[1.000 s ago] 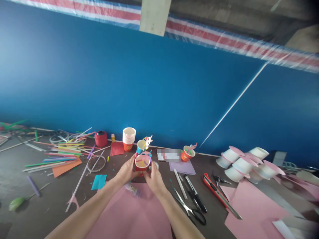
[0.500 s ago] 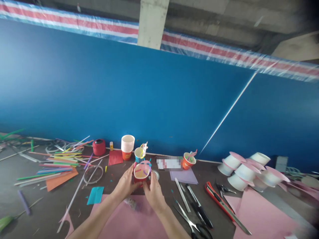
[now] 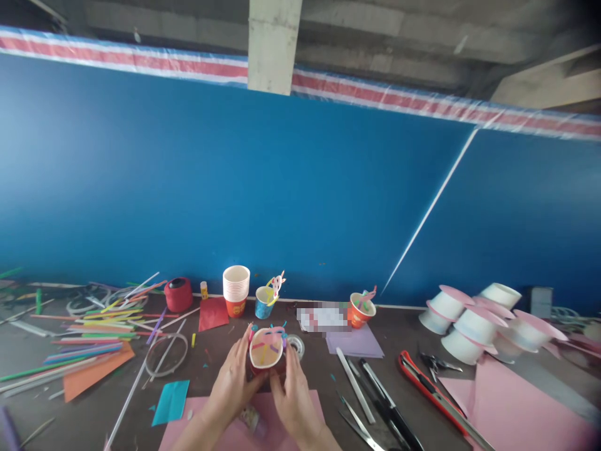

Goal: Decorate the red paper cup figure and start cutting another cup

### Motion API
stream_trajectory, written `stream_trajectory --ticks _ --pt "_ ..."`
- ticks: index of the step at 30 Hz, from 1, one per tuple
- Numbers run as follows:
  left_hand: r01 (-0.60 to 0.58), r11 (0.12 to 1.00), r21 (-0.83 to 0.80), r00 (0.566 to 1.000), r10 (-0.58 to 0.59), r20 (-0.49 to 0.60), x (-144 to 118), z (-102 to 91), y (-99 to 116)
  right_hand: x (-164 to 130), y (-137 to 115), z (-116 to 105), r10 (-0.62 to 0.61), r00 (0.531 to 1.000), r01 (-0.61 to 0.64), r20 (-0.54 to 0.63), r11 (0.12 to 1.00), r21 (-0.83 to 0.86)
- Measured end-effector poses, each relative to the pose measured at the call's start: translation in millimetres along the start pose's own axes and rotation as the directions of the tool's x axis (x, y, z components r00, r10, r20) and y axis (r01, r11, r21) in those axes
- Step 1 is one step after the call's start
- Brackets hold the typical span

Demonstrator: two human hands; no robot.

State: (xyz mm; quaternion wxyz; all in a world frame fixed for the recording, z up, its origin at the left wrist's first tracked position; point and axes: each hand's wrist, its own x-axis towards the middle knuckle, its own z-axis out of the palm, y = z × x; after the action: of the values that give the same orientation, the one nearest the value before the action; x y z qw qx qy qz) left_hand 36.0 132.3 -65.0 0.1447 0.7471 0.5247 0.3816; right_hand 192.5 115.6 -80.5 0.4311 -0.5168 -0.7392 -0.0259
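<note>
Your head has tipped upward over the last second: the table's things sit lower in the view and more of the ceiling shows above the blue wall. Your left hand (image 3: 231, 389) and right hand (image 3: 292, 399) have drawn nearer to you, bringing the red paper cup with coloured strips (image 3: 266, 352) with them, so it now stands farther from the blue paper cup (image 3: 263, 303) behind it. Your forearms have mostly dropped out of view.
</note>
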Motion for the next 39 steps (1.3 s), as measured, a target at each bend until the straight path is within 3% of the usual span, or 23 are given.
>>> stream_trajectory --ticks 9,15,23,30,35,39 --pt "-0.046 0.999 0.021 0.999 0.046 0.006 -1.1 -2.4 -0.4 -0.4 0.5 -0.5 0.031 0.998 -0.033 0.047 0.998 0.045" --pt "-0.031 0.999 0.032 0.999 0.03 0.032 -0.9 -2.7 0.0 1.0 -0.9 -1.7 0.022 0.998 -0.025 0.066 0.999 0.044" --pt "0.005 0.999 0.038 1.0 -0.005 -0.006 0.3 2.8 -3.2 0.7 0.3 0.4 0.114 0.988 -0.125 0.102 0.986 0.113" --pt "0.06 0.997 0.057 0.998 -0.058 -0.025 0.8 -2.2 5.6 2.7 -4.7 -5.5 0.105 0.99 -0.118 0.089 0.981 0.153" --pt "0.024 0.998 0.053 0.999 -0.022 -0.04 3.1 -3.9 8.6 6.8 -9.2 -9.6 0.098 0.992 -0.113 0.079 0.967 0.228" --pt "0.073 0.997 -0.008 0.997 -0.073 -0.032 3.0 -4.1 9.8 9.6 -13.7 -14.5 0.142 0.986 -0.162 0.084 0.935 0.317"
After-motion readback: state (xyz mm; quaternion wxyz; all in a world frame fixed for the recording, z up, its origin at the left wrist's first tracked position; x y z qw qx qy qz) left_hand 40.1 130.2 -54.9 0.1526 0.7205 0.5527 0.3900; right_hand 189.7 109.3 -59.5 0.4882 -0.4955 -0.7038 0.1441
